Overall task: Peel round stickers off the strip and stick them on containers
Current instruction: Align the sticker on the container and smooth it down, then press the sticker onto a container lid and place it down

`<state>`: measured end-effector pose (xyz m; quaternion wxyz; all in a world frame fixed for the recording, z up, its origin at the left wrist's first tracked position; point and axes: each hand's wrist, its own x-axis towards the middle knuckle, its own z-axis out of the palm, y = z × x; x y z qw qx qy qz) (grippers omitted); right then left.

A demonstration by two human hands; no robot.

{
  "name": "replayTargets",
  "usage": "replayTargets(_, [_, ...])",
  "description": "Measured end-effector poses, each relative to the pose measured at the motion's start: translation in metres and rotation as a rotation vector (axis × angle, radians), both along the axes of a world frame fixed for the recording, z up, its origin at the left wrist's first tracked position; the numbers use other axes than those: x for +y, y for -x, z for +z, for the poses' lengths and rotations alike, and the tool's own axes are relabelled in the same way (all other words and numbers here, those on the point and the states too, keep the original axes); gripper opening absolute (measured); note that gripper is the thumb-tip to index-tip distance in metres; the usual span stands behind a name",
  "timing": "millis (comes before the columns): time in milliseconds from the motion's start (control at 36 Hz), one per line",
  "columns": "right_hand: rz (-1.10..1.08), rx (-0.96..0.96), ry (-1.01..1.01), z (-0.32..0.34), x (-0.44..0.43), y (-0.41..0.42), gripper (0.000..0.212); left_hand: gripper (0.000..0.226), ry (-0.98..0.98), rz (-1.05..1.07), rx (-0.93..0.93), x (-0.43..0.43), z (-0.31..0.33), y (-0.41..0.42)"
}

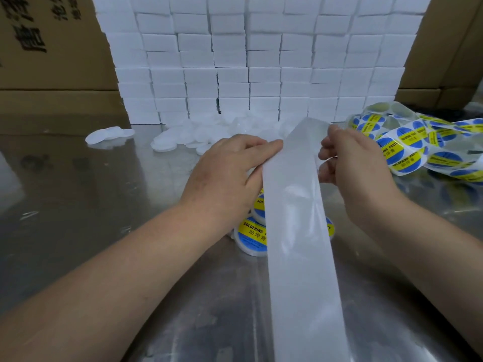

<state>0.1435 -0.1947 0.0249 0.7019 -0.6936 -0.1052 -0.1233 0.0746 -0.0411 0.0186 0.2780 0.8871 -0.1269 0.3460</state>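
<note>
I see two bare forearms, the left forearm (117,270) from the lower left of the frame, the right forearm (431,244) from the lower right. The left hand (230,173) and right hand (358,168) are bare too.

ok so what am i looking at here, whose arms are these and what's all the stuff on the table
No machine here: a person's two bare hands. The single picture comes from a camera worn on their head, looking down at a metal table. A long white strip runs up the middle, plain back towards the camera. The right hand pinches its right edge; the left hand reaches its left edge, fingertips hidden, so its grip is unclear. Under the strip sit round containers wearing blue-and-yellow stickers. Behind the hands lie bare white containers, more sticker strip is heaped on the right, and stacked white boxes fill the back.
</note>
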Motion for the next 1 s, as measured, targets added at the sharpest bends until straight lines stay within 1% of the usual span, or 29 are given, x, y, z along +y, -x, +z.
replayTargets(83, [0.092,0.157,-0.022,0.002,0.0,-0.004,0.038,0.037,-0.054,-0.042,-0.013,-0.002,0.003,0.004])
replayTargets(139, [0.173,0.211,-0.08,0.002,0.0,-0.003,0.044,0.035,-0.156,-0.064,-0.034,-0.004,0.004,0.006])
replayTargets(222, [0.258,0.249,-0.171,0.003,-0.004,-0.001,0.045,0.029,-0.272,-0.106,-0.075,-0.005,0.005,0.007])
replayTargets(278, [0.289,0.269,-0.174,0.003,-0.006,-0.002,0.043,0.026,-0.309,-0.146,-0.073,-0.005,0.005,0.007])
replayTargets(389, [0.197,0.248,-0.103,0.002,-0.004,-0.003,0.036,0.025,-0.41,-0.217,-0.041,-0.005,0.003,0.004])
replayTargets(417, [0.177,0.233,-0.088,0.003,-0.003,-0.003,0.03,0.028,-0.436,-0.227,-0.022,-0.005,0.003,0.004])
replayTargets(444, [0.175,0.212,-0.08,0.002,-0.003,-0.003,0.02,0.033,-0.454,-0.239,-0.003,-0.005,0.002,0.003])
replayTargets(472, [0.175,0.184,-0.073,0.002,-0.003,-0.005,0.021,0.039,-0.466,-0.253,0.01,-0.006,0.002,0.003])
replayTargets(500, [0.182,0.156,-0.061,0.001,-0.004,-0.005,0.032,0.044,-0.471,-0.26,0.016,-0.006,0.002,0.003])
replayTargets(528, [0.201,0.122,-0.037,0.0,-0.005,-0.005,0.037,0.047,-0.467,-0.26,0.017,-0.006,0.002,0.004])
replayTargets(556, [0.232,0.087,-0.006,0.0,-0.005,-0.005,0.036,0.048,-0.449,-0.252,0.016,-0.006,0.002,0.004])
replayTargets(611, [0.306,0.03,0.037,0.0,-0.004,-0.001,0.031,0.046,-0.351,-0.213,0.009,-0.006,0.001,0.004])
replayTargets(694, [0.392,-0.046,0.072,0.0,-0.001,0.005,0.035,0.043,-0.121,-0.084,0.001,-0.004,0.0,0.002])
replayTargets(750, [0.44,-0.095,0.111,-0.001,0.001,0.009,0.036,0.038,0.025,0.014,0.032,-0.002,-0.002,-0.001])
replayTargets(833, [0.468,-0.122,0.144,-0.003,0.003,0.013,0.041,0.034,0.211,0.098,0.054,0.002,-0.003,-0.006])
replayTargets(917, [0.452,-0.118,0.174,-0.005,0.002,0.011,0.035,0.033,0.306,0.128,0.058,0.006,-0.004,-0.012])
replayTargets(1000, [0.378,-0.091,0.211,-0.006,0.004,0.01,0.021,0.033,0.35,0.142,0.067,0.008,-0.007,-0.017])
